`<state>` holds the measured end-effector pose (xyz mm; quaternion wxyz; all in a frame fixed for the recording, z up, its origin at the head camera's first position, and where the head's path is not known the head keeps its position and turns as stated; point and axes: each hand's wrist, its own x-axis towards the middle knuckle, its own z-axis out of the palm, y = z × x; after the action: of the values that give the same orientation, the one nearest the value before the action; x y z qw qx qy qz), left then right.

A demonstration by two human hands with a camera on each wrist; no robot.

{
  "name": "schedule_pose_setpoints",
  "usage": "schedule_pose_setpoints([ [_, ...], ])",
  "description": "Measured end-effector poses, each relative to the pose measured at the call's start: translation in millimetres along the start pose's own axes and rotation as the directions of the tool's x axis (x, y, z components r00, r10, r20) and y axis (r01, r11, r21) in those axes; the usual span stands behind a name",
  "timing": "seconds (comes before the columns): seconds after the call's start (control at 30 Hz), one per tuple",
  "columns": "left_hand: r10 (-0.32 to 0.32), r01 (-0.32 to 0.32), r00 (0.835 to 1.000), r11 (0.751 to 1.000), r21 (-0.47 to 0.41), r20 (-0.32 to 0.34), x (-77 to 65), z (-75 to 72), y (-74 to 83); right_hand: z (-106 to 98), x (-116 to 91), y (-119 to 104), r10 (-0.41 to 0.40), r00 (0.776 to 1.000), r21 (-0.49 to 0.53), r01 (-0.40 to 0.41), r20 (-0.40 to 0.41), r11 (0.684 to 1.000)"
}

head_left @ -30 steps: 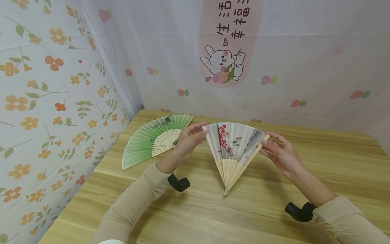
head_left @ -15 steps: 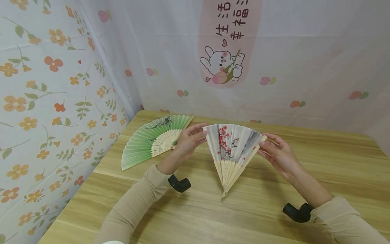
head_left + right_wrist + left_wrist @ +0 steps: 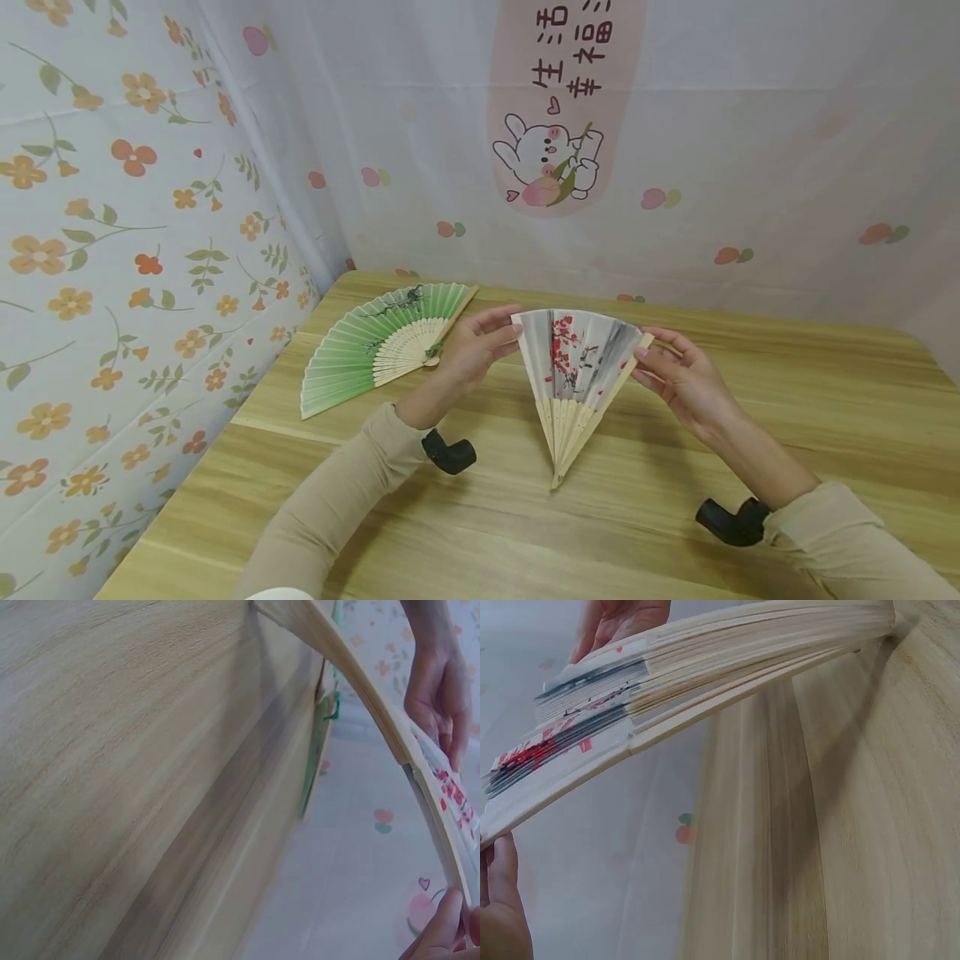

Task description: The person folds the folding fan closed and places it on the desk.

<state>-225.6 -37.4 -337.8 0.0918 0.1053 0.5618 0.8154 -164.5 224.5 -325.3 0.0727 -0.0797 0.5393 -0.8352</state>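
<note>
A folding fan (image 3: pixel 581 354) with pale wooden ribs, red blossoms and a bird on its whitish-grey leaf stands partly spread between my hands. My left hand (image 3: pixel 476 346) pinches the upper end of its left outer rib. At the opposite upper corner my right hand (image 3: pixel 684 371) pinches the right outer rib between thumb and fingers. The fan's pivot end points down toward me, near the table. In the left wrist view, the fan's ribs (image 3: pixel 727 660) lie close together in a slanting stack. My right thumb (image 3: pixel 444 919) presses the outer rib in the right wrist view.
A green folding fan (image 3: pixel 341 358) lies spread on the wooden table (image 3: pixel 525 542), left of my left hand. A white curtain (image 3: pixel 420 108) with a printed rabbit hangs behind the table; a flowered cloth (image 3: pixel 135 250) covers the left side. Black mounts (image 3: pixel 450 454) sit at both wrists.
The blossom fan is narrower than before: my left hand has moved slightly right with its edge, and my right hand has come slightly left. The green fan has stayed put.
</note>
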Motion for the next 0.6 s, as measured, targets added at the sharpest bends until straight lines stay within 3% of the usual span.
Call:
schedule_pose_setpoints([
  [0.6, 0.004, -0.004, 1.0, 0.999, 0.039, -0.005, 2.4, 13.9, -2.8, 3.8, 3.4, -1.4, 0.008, 1.0, -0.037, -0.008, 0.002, 0.999],
])
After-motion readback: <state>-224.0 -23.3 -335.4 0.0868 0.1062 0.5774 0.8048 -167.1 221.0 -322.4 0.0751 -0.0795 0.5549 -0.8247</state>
